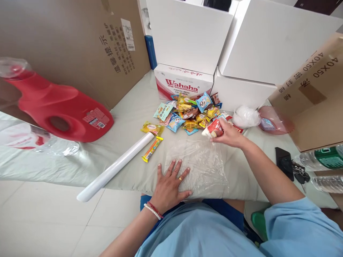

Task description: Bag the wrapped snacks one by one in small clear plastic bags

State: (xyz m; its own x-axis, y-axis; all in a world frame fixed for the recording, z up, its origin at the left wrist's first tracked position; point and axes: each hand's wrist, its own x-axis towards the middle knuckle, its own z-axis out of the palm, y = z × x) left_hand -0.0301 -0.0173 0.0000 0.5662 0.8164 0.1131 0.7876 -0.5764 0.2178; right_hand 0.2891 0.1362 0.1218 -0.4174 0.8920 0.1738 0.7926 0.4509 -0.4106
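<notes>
At the far left a red detergent jug [61, 109] lies on its side on the pale cloth-covered surface [128, 117], beside a clear plastic bottle [34, 141]. Further right a white roll [115, 167] runs diagonally toward the edge, with a long orange snack stick [152, 149] just beside its upper end. The left hand [171, 182] lies flat, fingers spread apart, pressing down on a sheet of clear plastic film [203, 160] spread over the front of the surface. Behind it sits a heap of small wrapped snacks [189, 110] in front of a Wahaha carton [182, 84]. The right hand [227, 134] is closed on a red-and-white snack packet [214, 129], held just above the film's far edge, at the heap's near side. The packet looks light, crinkly and a little slippery, best pinched at its sealed ends; the film seems thin, clingy and easily torn, so it wants a flat palm. To the right lie a crumpled white bag [245, 116], a pink bowl [276, 121], a black phone [284, 162] and keys [301, 173].
</notes>
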